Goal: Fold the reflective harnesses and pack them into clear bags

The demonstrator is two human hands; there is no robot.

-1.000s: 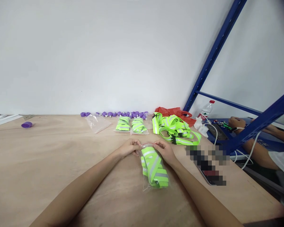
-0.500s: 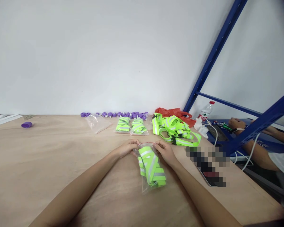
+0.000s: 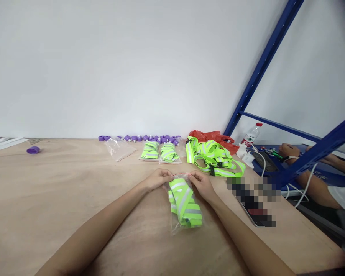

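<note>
- The left hand (image 3: pixel 158 179) pinched the left end of the clear bag's (image 3: pixel 175 227) top edge, with its thumb and finger.
- The right hand (image 3: pixel 201 184) pinched the right end of that edge the same way.
- The bag was near, between the two arms, with a folded bright green strap (image 3: pixel 186 201) inside.
- Two more filled bags (image 3: pixel 150 150) lay side by side, farther off on the table (image 3: pixel 74 180).
- Loose green straps (image 3: pixel 209 150) lay in a pile, far and to the right.

strap bag (image 3: pixel 185 205) before two packs (image 3: pixel 150 150) | loose straps (image 3: pixel 211 148) right of packs | phone (image 3: pixel 250 205) right of bag
</note>
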